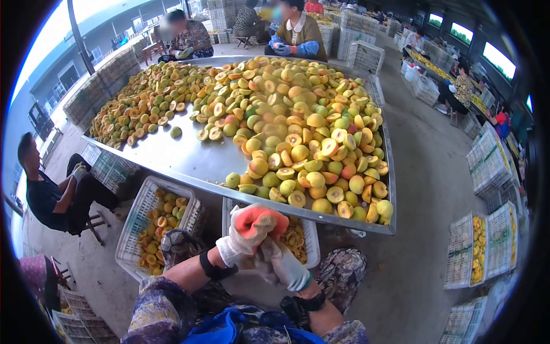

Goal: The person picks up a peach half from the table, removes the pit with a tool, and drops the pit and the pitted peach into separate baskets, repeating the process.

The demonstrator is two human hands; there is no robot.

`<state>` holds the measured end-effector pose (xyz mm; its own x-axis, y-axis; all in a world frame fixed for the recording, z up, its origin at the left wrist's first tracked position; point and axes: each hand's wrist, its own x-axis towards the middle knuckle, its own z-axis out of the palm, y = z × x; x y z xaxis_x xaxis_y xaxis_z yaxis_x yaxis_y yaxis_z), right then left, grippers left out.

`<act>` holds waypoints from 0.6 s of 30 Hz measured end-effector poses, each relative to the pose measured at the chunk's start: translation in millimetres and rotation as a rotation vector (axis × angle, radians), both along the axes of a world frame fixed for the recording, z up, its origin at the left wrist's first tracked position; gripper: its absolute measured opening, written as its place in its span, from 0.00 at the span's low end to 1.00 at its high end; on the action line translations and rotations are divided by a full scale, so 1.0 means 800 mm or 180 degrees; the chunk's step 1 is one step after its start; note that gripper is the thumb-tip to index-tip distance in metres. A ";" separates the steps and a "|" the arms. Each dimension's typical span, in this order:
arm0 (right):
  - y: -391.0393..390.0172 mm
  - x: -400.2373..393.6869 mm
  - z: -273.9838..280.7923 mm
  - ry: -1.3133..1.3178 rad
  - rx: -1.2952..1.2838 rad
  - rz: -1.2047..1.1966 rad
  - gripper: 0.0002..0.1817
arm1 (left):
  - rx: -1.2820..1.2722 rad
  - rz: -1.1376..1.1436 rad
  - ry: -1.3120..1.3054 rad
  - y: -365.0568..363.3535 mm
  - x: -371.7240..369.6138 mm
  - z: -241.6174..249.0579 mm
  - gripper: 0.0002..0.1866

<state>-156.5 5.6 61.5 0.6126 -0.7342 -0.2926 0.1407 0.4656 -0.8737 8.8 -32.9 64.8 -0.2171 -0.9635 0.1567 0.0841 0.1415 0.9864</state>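
We hold the left hand (252,230) and the right hand (287,268), both gloved, touching each other above a white crate (313,246), near the front edge of the metal table (180,155). We curl the left fingers inward; whether they pinch anything, we cannot tell. We cannot tell the state of the right fingers, which are blurred and partly hidden. We locate the fruit (299,153), many pieces with cut faces showing, heaped on the table and also inside the crate. We note a second crate (133,229), also containing fruit, to the left.
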 end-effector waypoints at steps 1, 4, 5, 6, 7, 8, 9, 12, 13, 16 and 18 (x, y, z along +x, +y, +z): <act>-0.001 0.001 -0.001 0.0167 -0.0290 -0.0173 0.32 | 0.0226 0.0008 0.0245 -0.001 -0.009 0.005 0.29; -0.004 -0.008 -0.010 -0.0287 0.0004 -0.0038 0.32 | 0.0243 -0.0211 0.0531 -0.003 -0.026 0.011 0.25; -0.006 -0.022 -0.009 -0.0679 0.0495 0.0308 0.32 | 0.0127 -0.0356 0.0425 -0.005 -0.026 0.013 0.22; -0.007 -0.032 -0.008 -0.1073 0.0999 0.0670 0.32 | 0.0022 -0.0481 0.0323 -0.006 -0.024 0.015 0.20; -0.009 -0.035 -0.008 -0.1191 0.1141 0.0825 0.32 | -0.0645 -0.0612 0.0152 -0.013 -0.026 0.016 0.19; -0.011 -0.038 -0.019 -0.1578 0.1405 0.0911 0.31 | -0.0709 -0.0732 -0.0044 -0.015 -0.029 0.029 0.18; -0.012 -0.037 -0.035 -0.1987 0.1500 0.1053 0.31 | -0.0230 -0.0741 0.0225 -0.009 -0.033 0.041 0.17; -0.017 -0.022 -0.055 -0.2846 0.1912 0.1382 0.31 | 0.0468 -0.0530 0.0657 -0.001 -0.040 0.056 0.21; -0.014 -0.013 -0.062 -0.3037 0.1900 0.1407 0.30 | 0.0527 -0.0451 0.0766 0.001 -0.032 0.057 0.23; 0.002 0.006 -0.054 -0.3204 0.1741 0.1236 0.29 | 0.0697 0.0304 0.1668 0.001 0.018 0.021 0.30; 0.003 0.018 -0.055 -0.3557 0.2048 0.1057 0.28 | 0.0891 0.1059 0.1680 0.000 0.084 0.023 0.22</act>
